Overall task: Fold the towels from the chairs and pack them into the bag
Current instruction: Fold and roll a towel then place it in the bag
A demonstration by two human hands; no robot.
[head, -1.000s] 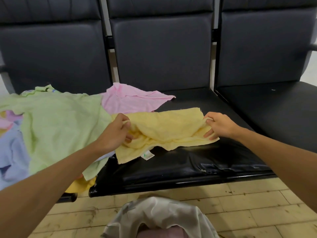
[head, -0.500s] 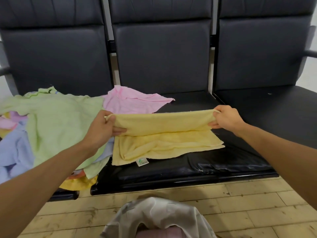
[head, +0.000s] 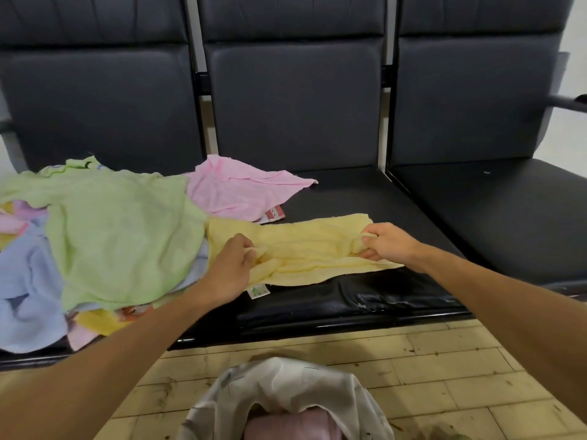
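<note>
A pale yellow towel [head: 305, 249] lies folded lengthwise on the middle black chair seat [head: 349, 309]. My left hand [head: 232, 268] grips its left end and my right hand [head: 386, 244] pinches its right end. A white care label hangs from the towel's near left corner. A heap of loose towels covers the left seat: a green towel [head: 120, 236] on top, a pink towel [head: 235, 192] behind, a blue one [head: 25, 290] at the far left. On the floor below me stands the open whitish bag [head: 286, 395] with pink cloth inside.
Three black padded chairs stand in a row. The right chair seat [head: 495, 211] is bare, with an armrest [head: 568, 103] at the far right. A pale tiled floor [head: 444, 360] runs in front of the seats.
The towel's top fold, held raised and taut between both hands half a second ago, now lies down on the seat. Both hands have dropped lower and still grip the ends.
</note>
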